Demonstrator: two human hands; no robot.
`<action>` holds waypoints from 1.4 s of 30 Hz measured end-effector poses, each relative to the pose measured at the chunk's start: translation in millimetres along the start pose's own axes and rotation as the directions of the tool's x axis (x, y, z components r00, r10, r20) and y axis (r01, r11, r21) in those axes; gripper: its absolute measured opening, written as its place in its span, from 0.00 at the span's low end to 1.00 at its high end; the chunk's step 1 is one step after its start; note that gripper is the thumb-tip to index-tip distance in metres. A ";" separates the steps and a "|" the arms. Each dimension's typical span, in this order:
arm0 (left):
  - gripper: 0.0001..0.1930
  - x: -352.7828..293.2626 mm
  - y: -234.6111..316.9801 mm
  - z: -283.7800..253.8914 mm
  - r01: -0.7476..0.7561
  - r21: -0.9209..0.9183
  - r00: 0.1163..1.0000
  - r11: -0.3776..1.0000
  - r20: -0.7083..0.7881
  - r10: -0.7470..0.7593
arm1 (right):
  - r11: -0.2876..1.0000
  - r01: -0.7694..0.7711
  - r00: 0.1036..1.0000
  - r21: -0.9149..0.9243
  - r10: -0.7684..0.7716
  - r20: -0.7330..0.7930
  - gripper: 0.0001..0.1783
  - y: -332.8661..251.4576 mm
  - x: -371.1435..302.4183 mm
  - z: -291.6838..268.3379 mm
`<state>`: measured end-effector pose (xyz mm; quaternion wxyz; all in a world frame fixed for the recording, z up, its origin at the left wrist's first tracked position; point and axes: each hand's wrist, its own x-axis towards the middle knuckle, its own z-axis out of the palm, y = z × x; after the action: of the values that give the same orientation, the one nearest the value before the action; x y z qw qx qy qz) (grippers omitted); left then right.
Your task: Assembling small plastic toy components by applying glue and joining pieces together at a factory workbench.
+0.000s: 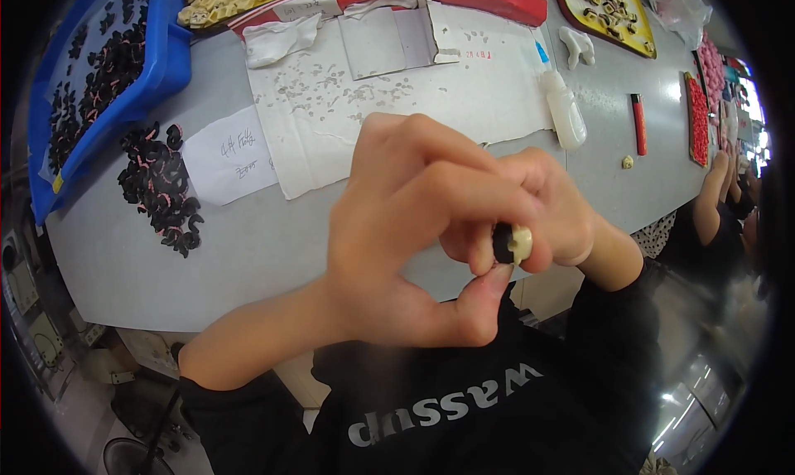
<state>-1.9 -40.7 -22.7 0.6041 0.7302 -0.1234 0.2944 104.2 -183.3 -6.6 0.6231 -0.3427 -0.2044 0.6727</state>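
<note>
in the middle of the frame the person holds both hands close together above the edge of a grey table [273,251]. the left hand [414,226] is the bigger one in the view; its fingers are curled in, not spread, and the thumb [484,297] comes up from below to touch a small part [512,244] that is black on one side and cream on the other. the right hand [563,210] is just behind it, also closed around, with its fingertips pressing on the same small part from the right side, so the part is pinched between the two hands, a little right of the centre of the frame. both forearms come from the lower edge, in black sleeves. on the table at the left of the frame lies a loose pile of black curved pieces [161,189] with pink marks, and just beside it a white paper note [228,156]. in the upper left corner a blue tray [166,61] holds more of the black pieces. a large white paper sheet [464,94] covers the upper middle of the table, and at its right edge lies a white plastic bottle [566,115]. further right there is a red stick-like thing [638,124] and one small cream piece [628,162] alone on the table.
</note>
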 end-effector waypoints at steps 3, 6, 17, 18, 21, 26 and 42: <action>0.15 1.8 -2.0 -1.7 0.024 -0.011 0.999 1.000 0.041 -0.023 | 0.996 0.082 0.997 0.019 -0.082 -0.002 0.17 6.5 2.0 0.3; 0.15 1.6 -2.4 -1.2 0.008 -0.039 0.993 0.999 0.114 -0.004 | 0.989 0.137 0.990 -0.055 -0.135 0.043 0.16 8.3 4.3 1.2; 0.14 -7.8 -4.2 10.8 0.118 -0.418 0.993 0.901 0.030 -0.116 | 0.913 0.122 0.983 -0.390 -0.164 -0.077 0.11 8.8 -1.8 2.5; 0.14 -8.0 -8.2 8.0 0.088 -0.401 0.995 0.912 0.077 -0.062 | 0.976 0.090 0.983 -0.197 -0.119 -0.140 0.12 9.7 -2.2 4.4; 0.15 -8.8 -10.2 7.1 0.068 -0.399 0.993 0.914 0.119 -0.022 | 0.984 0.090 0.987 -0.154 -0.109 -0.120 0.14 10.0 -0.5 4.8; 0.15 -9.1 -10.7 8.1 0.056 -0.368 0.996 0.928 0.090 -0.024 | 0.974 0.161 0.984 -0.162 -0.171 -0.050 0.15 16.2 0.2 0.2; 0.13 -4.9 -3.5 10.5 0.123 -0.250 0.990 0.960 0.103 -0.100 | 0.961 0.016 0.986 -0.278 -0.062 -0.157 0.11 -7.8 -0.7 5.0</action>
<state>-0.9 -50.7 -29.3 0.7028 0.6644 -0.1459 0.2083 106.1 -182.2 2.4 0.5972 -0.4762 -0.2506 0.5948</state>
